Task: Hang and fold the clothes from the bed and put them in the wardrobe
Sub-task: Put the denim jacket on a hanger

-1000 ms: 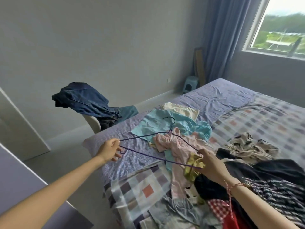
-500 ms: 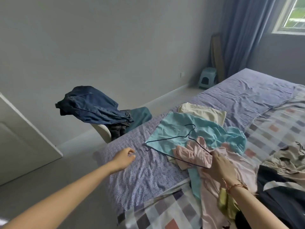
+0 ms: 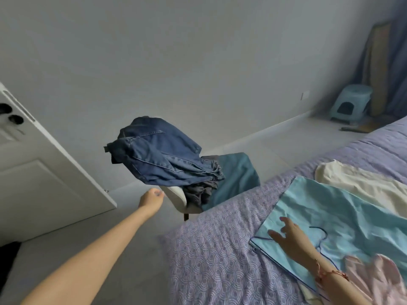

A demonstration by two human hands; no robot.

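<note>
Head view: the left hand (image 3: 152,198) hangs in the air with its fingers loosely curled, holding nothing, just short of the chair (image 3: 176,200) and the denim piece (image 3: 158,157) draped over it. The right hand (image 3: 288,238) is spread flat over the wire hanger (image 3: 325,234). Can't tell if it's pressing or just hovering.

The hanger lies on the light blue top (image 3: 330,205), spread out near the corner of the bed (image 3: 220,249), so the thing to hang sits right under the right hand and well away from the left.

My guess is we're in the hanging step, hanger parked and nothing threaded yet. The next move probably needs both hands on that top, one pinching the fabric and one feeding the hanger in. A cream piece (image 3: 363,186) and a pink one (image 3: 374,278) wait beside it.
</note>
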